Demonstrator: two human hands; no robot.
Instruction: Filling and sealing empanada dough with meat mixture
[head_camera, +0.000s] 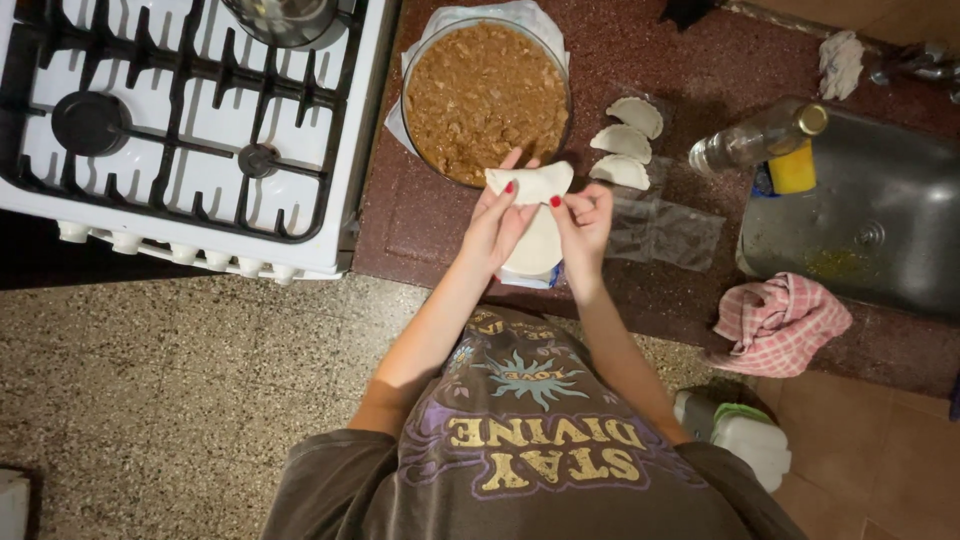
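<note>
Both hands, left (497, 222) and right (583, 222), pinch closed on a folded pale dough round (530, 183) just near a glass bowl of brown filling (486, 98) on the reddish table (420, 215).

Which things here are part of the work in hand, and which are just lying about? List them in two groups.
In use:
left hand and right hand, pinching a folded dough round
stack of dough rounds
bowl of brown filling
three folded pastries

Lying about:
glass bottle
yellow sponge
pink checked cloth
stove
sink
</note>
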